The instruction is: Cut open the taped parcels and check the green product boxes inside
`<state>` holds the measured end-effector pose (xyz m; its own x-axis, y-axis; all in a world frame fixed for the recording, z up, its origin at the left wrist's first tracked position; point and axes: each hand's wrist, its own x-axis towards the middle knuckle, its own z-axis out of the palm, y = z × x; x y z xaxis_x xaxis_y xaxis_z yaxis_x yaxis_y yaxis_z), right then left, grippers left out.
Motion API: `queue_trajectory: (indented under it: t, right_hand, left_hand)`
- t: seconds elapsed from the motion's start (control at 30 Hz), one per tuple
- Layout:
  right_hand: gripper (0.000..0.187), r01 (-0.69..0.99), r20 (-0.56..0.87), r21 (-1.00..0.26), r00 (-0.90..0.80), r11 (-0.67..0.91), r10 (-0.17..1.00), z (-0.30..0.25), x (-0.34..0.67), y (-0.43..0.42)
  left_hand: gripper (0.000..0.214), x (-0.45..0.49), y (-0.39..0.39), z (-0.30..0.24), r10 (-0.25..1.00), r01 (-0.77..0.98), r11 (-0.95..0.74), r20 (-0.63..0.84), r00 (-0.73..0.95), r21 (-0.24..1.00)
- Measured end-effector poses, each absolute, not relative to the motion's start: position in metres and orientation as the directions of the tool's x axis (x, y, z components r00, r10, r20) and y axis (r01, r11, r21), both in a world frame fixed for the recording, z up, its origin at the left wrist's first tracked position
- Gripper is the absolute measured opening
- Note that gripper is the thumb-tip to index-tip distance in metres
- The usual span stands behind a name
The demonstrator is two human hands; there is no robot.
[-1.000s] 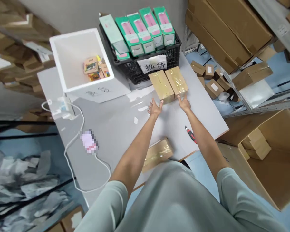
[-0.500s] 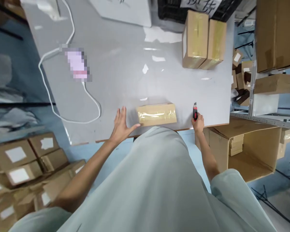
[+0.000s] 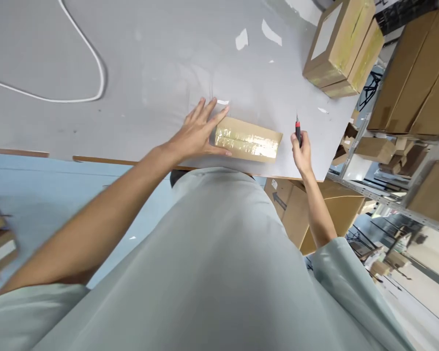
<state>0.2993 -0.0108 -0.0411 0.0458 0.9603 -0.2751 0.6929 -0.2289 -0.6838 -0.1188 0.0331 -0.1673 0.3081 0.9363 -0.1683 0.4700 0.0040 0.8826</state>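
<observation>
Left hand [image 3: 199,130], fingers spread, partly hides one end of a taped carton [image 3: 249,140] near the table [image 3: 161,58] edge; the right hand [image 3: 302,152] clasps a cutter [image 3: 297,127], its lower handle obscured. The frame crops a white cable [image 3: 101,73]; paired boxes [image 3: 342,48] stand beyond.

On the flat grey tabletop [image 3: 161,63], a long brown taped cardboard box [image 3: 249,139] lies by the front edge, the left hand [image 3: 194,132] at its left end. Right of it, the right hand [image 3: 302,153] holds a slim red-and-black knife [image 3: 297,130]. Behind, farther right, stand two adjoining brown cardboard cartons [image 3: 346,48]; leftward lies a thin white cable [image 3: 102,78].
</observation>
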Motion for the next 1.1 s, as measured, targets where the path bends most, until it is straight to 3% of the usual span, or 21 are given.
queue_trajectory:
  t: [0.2,0.4,0.6,0.8,1.1]
  right_hand:
    - [0.086,0.741,-0.355,-0.669,-0.244,-0.062,0.903,0.023,0.213,-0.001]
    - [0.070,0.863,-0.474,-0.477,-0.412,0.167,0.778,0.030,0.165,0.009]
    - [0.042,0.924,-0.566,-0.198,-0.380,0.326,0.732,0.042,0.142,0.019]
    - [0.045,0.866,-0.757,0.128,-0.230,0.484,0.612,0.073,0.108,0.024]
    - [0.055,0.781,-0.828,0.240,-0.145,0.576,0.542,0.108,0.062,0.036]
  left_hand:
    - [0.121,-0.113,0.036,-0.166,0.850,0.422,-0.179,-0.076,0.521,0.888]
    - [0.142,-0.107,0.035,-0.126,0.845,0.263,-0.075,-0.079,0.529,0.962]
    - [0.139,-0.101,0.034,-0.118,0.848,0.189,0.018,-0.116,0.517,0.982]
    - [0.132,-0.107,0.035,-0.091,0.770,0.361,-0.017,-0.218,0.599,0.933]
    - [0.132,-0.106,0.035,-0.090,0.788,0.412,-0.060,-0.211,0.579,0.909]
